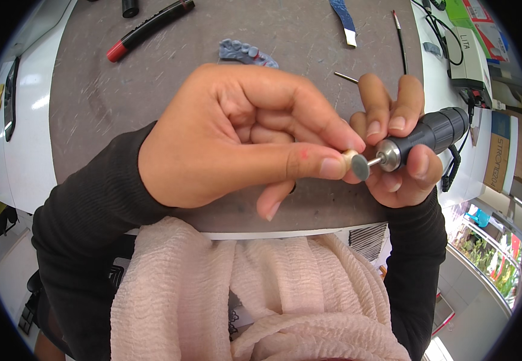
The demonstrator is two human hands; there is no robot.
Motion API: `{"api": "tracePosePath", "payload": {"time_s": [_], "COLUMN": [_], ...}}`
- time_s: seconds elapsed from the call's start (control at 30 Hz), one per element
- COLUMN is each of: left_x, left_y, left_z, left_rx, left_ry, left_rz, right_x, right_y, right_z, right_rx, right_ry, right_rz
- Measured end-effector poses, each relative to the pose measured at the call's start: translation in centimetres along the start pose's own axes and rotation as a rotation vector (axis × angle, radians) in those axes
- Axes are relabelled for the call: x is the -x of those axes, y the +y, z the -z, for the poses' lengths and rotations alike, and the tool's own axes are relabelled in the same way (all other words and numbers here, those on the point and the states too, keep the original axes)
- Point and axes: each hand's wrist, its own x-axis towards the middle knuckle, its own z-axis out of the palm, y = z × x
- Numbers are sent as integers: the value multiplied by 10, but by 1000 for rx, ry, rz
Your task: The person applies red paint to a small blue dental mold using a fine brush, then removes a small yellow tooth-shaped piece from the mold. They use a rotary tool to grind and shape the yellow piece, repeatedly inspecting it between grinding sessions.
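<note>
Thumb and forefinger of my left hand (231, 132) pinch a small cream-coloured dental crown (349, 157), mostly covered by the fingertips. My right hand (402, 156) is wrapped round a black rotary handpiece (432, 131) with a silver nose. From its nose a thin metal shank leads to a grey-green grinding disc (361, 168), which is right beside the crown; whether they touch I cannot tell. Beyond my left hand lies a grey dental model (246, 53) with a row of teeth, its near part hidden by the hand.
A black marker with a red end (149, 31) lies at the far left of the brown mat (98, 108). To the far right are a blue-and-white strip (343, 23), a thin brush (400, 42) and a metal bur (346, 77). A white control box (470, 63) with black cables stands at the right.
</note>
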Motion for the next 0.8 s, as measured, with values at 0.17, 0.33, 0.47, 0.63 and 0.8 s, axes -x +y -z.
{"api": "tracePosePath", "payload": {"time_s": [0.17,0.33,0.47,0.63,0.8], "left_x": [-2,0,-1,0,-1], "left_y": [1,0,-1,0,-1], "left_z": [-2,-1,0,1,1], "left_rx": [9,3,-2,9,-20], "left_ry": [-18,-6,-20,-29,-26], "left_rz": [-10,8,-9,8,-7], "right_x": [2,1,2,2,1], "right_y": [-1,-4,-3,-4,-1], "right_z": [-1,0,0,2,1], "right_rx": [11,1,12,15,27], "right_ry": [28,18,23,30,15], "right_rz": [10,-16,-11,-20,-4]}}
